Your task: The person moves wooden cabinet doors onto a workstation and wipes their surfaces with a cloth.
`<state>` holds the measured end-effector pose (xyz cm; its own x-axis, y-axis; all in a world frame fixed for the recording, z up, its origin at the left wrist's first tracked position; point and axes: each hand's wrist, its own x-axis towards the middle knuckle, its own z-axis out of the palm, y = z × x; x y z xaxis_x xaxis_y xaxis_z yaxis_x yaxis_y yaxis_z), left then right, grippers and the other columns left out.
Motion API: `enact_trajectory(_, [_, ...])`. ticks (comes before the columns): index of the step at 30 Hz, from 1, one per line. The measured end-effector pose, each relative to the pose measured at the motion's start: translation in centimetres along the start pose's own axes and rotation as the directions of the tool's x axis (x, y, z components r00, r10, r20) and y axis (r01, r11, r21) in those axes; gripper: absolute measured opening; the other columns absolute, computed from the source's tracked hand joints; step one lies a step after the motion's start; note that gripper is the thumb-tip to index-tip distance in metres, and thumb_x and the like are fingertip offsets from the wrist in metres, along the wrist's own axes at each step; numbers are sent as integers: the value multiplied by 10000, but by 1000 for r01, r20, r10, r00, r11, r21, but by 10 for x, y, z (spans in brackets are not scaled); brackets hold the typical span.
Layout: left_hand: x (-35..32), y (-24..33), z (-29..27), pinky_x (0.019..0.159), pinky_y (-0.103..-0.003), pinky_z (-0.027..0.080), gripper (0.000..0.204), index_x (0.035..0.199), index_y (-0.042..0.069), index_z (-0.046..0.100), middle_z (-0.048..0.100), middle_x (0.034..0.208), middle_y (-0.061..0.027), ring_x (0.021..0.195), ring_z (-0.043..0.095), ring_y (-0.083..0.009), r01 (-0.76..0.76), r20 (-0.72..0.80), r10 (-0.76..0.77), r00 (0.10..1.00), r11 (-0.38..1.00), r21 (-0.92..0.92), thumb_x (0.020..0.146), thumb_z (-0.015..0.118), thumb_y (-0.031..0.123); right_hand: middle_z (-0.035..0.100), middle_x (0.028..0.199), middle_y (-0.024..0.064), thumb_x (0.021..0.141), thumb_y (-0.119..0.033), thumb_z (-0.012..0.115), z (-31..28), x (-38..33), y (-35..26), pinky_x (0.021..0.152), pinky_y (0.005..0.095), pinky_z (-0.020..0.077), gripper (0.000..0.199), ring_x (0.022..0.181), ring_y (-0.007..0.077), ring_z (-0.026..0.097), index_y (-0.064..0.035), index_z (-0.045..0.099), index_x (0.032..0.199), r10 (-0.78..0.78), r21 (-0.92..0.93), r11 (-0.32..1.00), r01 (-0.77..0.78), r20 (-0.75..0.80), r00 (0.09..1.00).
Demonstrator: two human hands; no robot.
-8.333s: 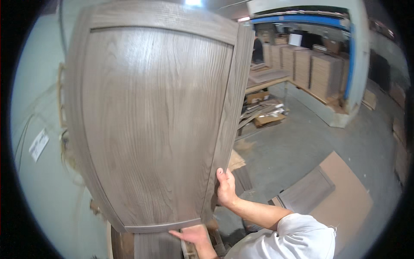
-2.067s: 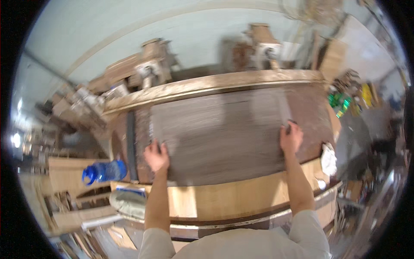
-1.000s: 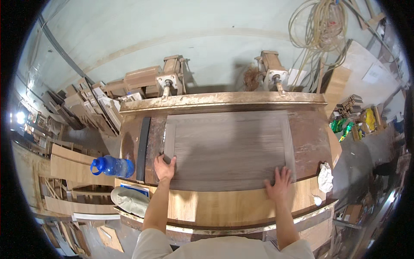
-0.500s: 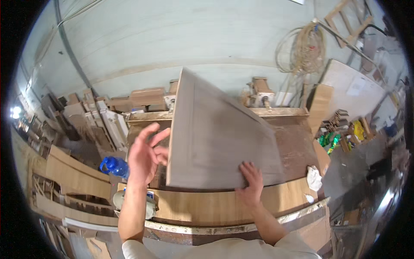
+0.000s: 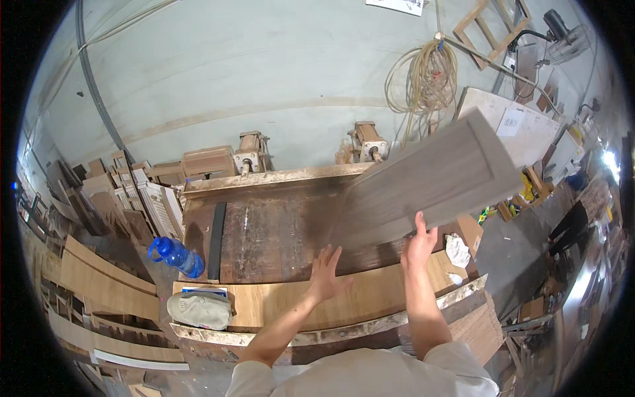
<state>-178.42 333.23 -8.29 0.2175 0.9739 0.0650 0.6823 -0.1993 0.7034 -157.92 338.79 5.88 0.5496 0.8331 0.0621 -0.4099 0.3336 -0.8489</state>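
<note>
A grey-brown cabinet door [image 5: 430,178] with a recessed middle is tilted above the right part of the workbench, slightly smeared by motion. At its lower edge, my right hand [image 5: 419,248] grips it, with one digit on the visible face; the other fingers are partly hidden. My left hand [image 5: 325,276] lies just below the door's lower left end, fingers spread and holding nothing. Whether its fingertips touch the door I cannot tell. Below both hands runs a light wooden board [image 5: 278,301] along the bench's front edge.
On the bench [image 5: 264,238] lies a dark strip [image 5: 216,241], with a blue bottle [image 5: 177,257] to its left. A beige cap [image 5: 200,309] and a crumpled white cloth [image 5: 457,251] sit near the board's ends. Two clamp cylinders [image 5: 248,155] stand behind. A person [image 5: 585,212] is at far right.
The cabinet door has swung to the right and turned, uncovering the bench's left part. My left hand has come away from its left edge and moved right. My right hand has shifted right.
</note>
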Motion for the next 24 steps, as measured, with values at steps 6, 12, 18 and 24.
enact_trajectory(6, [10,-25,-19,960,-461,356,625,1374,135,518,524,1240,-87,1150,462,-298,52,-404,122,906,918,393,790,713,242,588,1056,45,885,-147,644,-73,-19,51,671,349,585,379,789,145,588,-117,497,1232,311,15,950,-312,-135,941])
enact_trajectory(12, [-9,-47,-57,852,-419,388,477,1205,164,658,513,989,-46,975,483,-260,-42,-217,188,958,840,541,729,686,149,604,1083,88,887,-139,626,-123,-30,97,732,397,601,324,835,198,630,-51,530,1184,606,2,796,-606,8,796])
enact_trajectory(18, [-50,-75,-60,1036,-499,367,494,1146,122,661,606,1153,-68,1141,532,-300,18,-266,86,960,931,365,658,721,81,650,1023,97,908,-254,655,-127,-31,132,708,362,529,411,740,219,643,12,540,1198,758,-209,625,-752,-70,649])
enact_trajectory(24, [-51,-133,-54,1140,-546,270,441,1135,143,670,567,1347,-83,1312,467,-292,227,-78,-213,974,896,383,711,786,184,682,1074,113,954,-306,606,-126,19,141,716,335,529,354,875,192,685,-7,651,1140,950,-840,283,-463,179,255])
